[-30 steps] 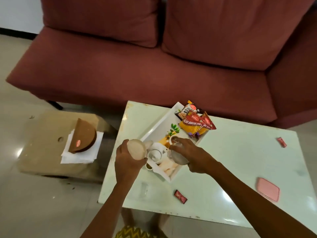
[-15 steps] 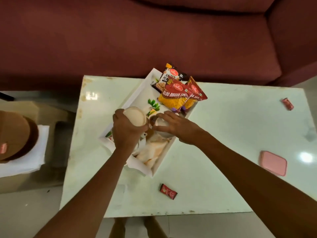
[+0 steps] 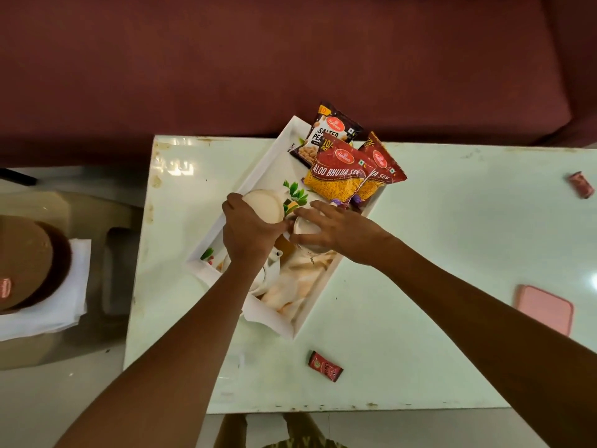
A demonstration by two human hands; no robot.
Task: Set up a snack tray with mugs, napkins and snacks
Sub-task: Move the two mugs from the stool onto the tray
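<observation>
At the far left, a brown dome-shaped container (image 3: 26,263) sits on a stack of white napkins (image 3: 61,305), which rests on a low tan stool (image 3: 97,221) standing on the pale tiled floor (image 3: 64,409). Right of the stool is the pale green glossy bench (image 3: 436,253), its edges chipped and stained, with ceiling light reflected on its top. Behind it a maroon sofa (image 3: 258,59) fills the whole upper part of the view.

A white rectangular tray (image 3: 258,169) lies at a slant on the left half of the bench, its far corner reaching past the bench's back edge. The left hand (image 3: 248,234) has its fingers wrapped around a cream mug (image 3: 263,206), held tipped over the middle of the tray. Just beside it, the right hand (image 3: 342,231) has its fingers spread over the rim of a second pale mug (image 3: 307,236) inside the tray, gripping it from above. Below the hands a small white teapot (image 3: 269,270) and crumpled pale napkins (image 3: 297,286) lie in the near end of the tray. In the far end lean three snack packets: a dark salted peanuts packet (image 3: 332,130) and two red aloo bhujia packets (image 3: 339,176).

On the bare bench, a small red wrapped sweet (image 3: 324,366) lies near the front edge, a pink flat lid (image 3: 544,308) further right, and another red sweet (image 3: 581,185) at the far right.
</observation>
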